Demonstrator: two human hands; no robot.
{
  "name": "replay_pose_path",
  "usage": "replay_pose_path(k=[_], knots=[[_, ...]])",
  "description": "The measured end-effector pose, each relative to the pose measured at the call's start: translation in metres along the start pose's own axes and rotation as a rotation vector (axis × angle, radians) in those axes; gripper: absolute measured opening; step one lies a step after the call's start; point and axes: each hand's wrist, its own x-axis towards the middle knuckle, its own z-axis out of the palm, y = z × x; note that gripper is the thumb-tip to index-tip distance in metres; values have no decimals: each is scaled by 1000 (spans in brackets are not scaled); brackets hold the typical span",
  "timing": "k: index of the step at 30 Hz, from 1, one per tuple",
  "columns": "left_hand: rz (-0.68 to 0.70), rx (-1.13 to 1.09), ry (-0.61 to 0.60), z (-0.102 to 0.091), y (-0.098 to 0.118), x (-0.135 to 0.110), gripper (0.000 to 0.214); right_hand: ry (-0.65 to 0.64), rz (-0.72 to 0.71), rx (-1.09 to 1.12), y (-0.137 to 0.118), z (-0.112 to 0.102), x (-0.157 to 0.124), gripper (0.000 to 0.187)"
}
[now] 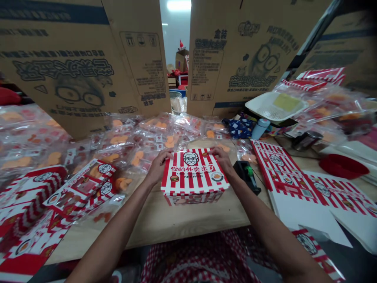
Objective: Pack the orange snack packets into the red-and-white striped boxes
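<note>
A red-and-white striped cardboard box (193, 177) with a cartoon face on its lid sits closed on the wooden table (176, 220) in front of me. My left hand (157, 167) grips its far left corner, fingers curled over the edge. My right hand (222, 159) holds the far right corner the same way. Both forearms reach in from the bottom of the view.
Clear bags of orange snacks (123, 137) cover the table's back and left. Flat striped box blanks lie at the left (38, 212) and right (294, 173). A black tape dispenser (247, 175) stands beside my right hand. Large brown cartons (82, 63) wall the back; a white tray (275, 106) sits at the right.
</note>
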Motion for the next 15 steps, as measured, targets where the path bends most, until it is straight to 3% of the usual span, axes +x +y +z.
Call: replay_pose_path(k=[2,5,7,10,12,15], knots=[[6,-1,-9,-6,5,-8,14,-76,20,53,-4,-9,-5,33],[28,155,-112,-12,22,-16,22,-228,32,44,-13,-15,-8,41],[85,467,-159,-11,38,-17,24,-268,-46,-138,-24,-12,-9,38],[216,962,-129,-5,56,-16,23,-276,-199,-493,-50,-1,-14,34],[286,1092,-139,-4,48,-13,35,-279,-237,-587,-66,6,-17,33],[336,1101,-158,-4,-2,9,55,-274,-292,-734,-74,17,-11,39]])
